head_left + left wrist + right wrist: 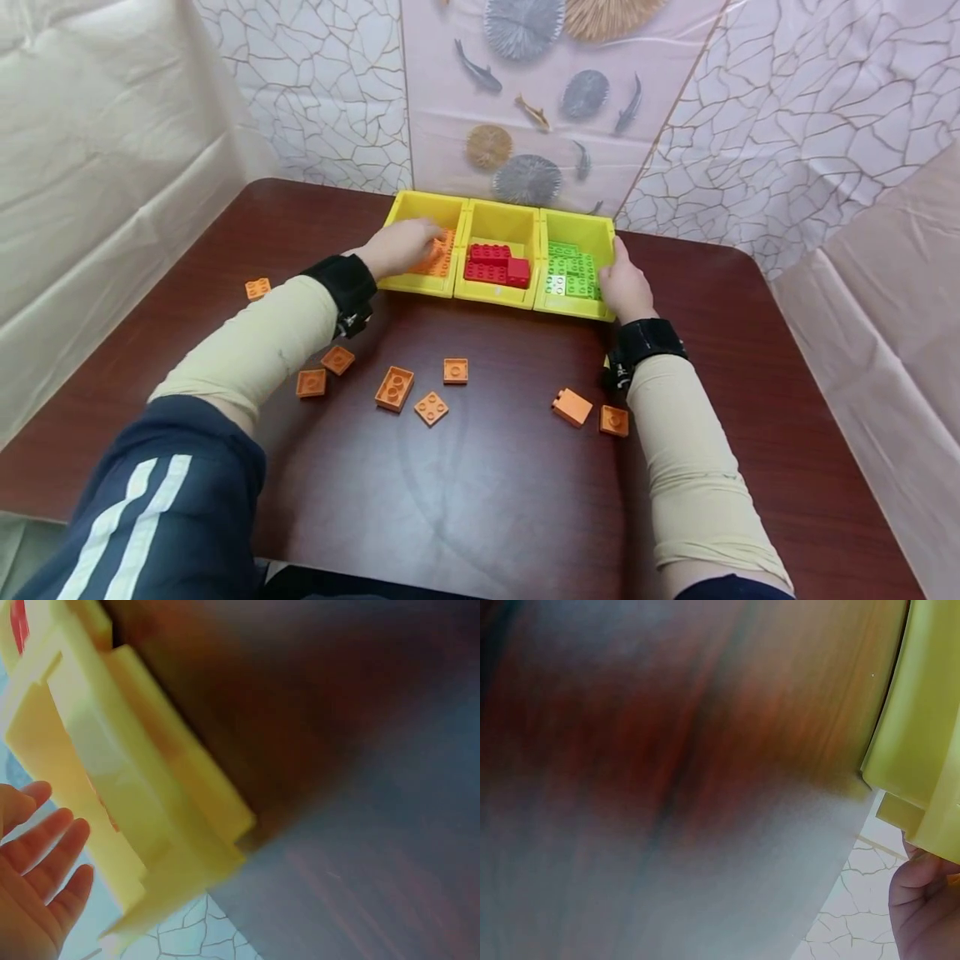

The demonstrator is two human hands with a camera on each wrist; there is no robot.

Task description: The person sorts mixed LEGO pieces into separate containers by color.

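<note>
My left hand (405, 247) hovers over the left yellow bin (422, 204), where orange bricks (442, 254) lie. Its fingers look loosely spread in the left wrist view, with nothing seen between them. At the far right, my right hand (627, 283) grips the side wall of the right yellow bin (577, 223), fingers bent at the rim in the right wrist view. That bin contains green bricks (573, 271). Between the two, the middle bin (501, 218) holds red bricks (489, 271).
Loose orange bricks are scattered over the dark table (480, 500): a larger brick (394, 388) and several small ones near the middle, a brick (572, 407) by the right forearm, another (257, 288) beyond the left forearm. A patterned backdrop (525, 108) rises behind the bins.
</note>
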